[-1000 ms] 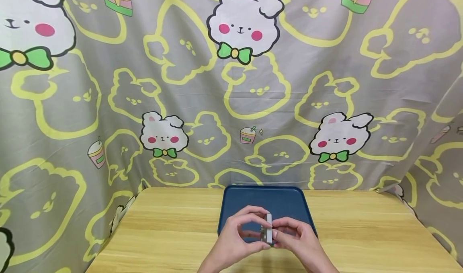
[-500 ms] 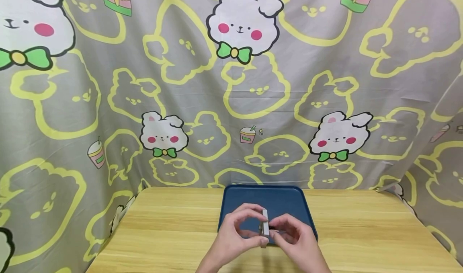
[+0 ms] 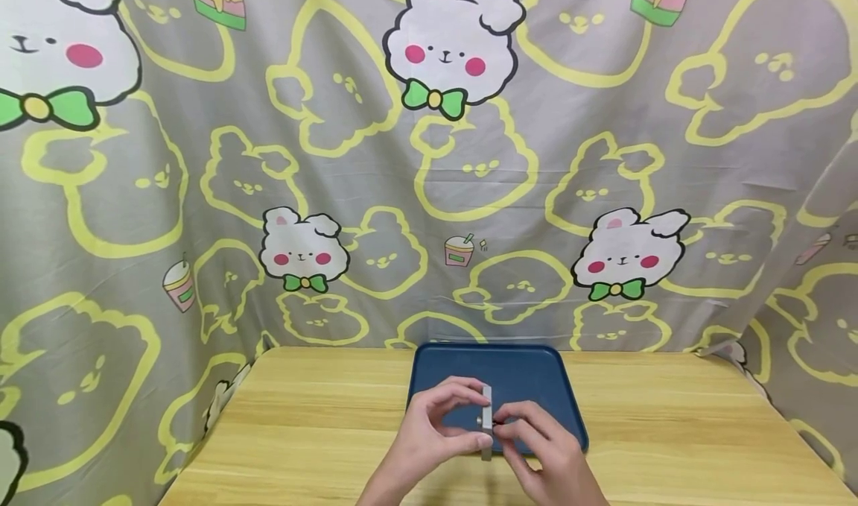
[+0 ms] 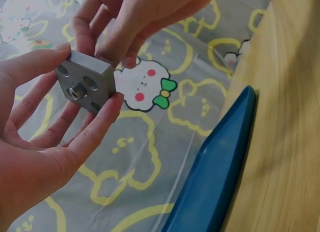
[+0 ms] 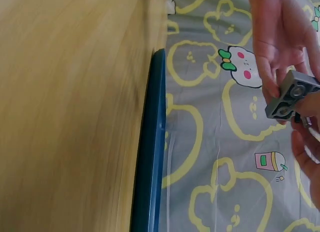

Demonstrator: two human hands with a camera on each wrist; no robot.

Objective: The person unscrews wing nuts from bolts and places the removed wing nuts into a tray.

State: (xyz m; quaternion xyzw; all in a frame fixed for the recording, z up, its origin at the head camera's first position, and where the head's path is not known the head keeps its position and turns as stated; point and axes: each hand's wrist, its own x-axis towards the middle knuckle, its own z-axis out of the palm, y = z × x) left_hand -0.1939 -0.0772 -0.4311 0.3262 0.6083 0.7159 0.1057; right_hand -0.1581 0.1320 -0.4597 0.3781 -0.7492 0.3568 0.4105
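My left hand (image 3: 429,428) holds a square grey metal block (image 3: 487,405) upright by its edges, fingers on top and thumb below. The left wrist view shows round holes in the block's face (image 4: 102,92) and a short round metal stud (image 4: 76,91) standing out near its middle. On the block's other side, my right hand (image 3: 553,446) pinches a small dark piece (image 5: 298,118) with thumb and fingertips close against that face. A bit of threaded metal (image 5: 307,122) shows beside the dark piece; the fingers hide the rest.
Beyond and below the hands, a blue tray (image 3: 496,364) lies on the light wooden table (image 3: 322,409). A grey curtain (image 3: 375,178) printed with rabbits and yellow outlines hangs behind the table and along both sides.
Both hands and the block have shifted slightly left. The right fingers have drawn a little back from the block's face, and the stud shows more on its left side.
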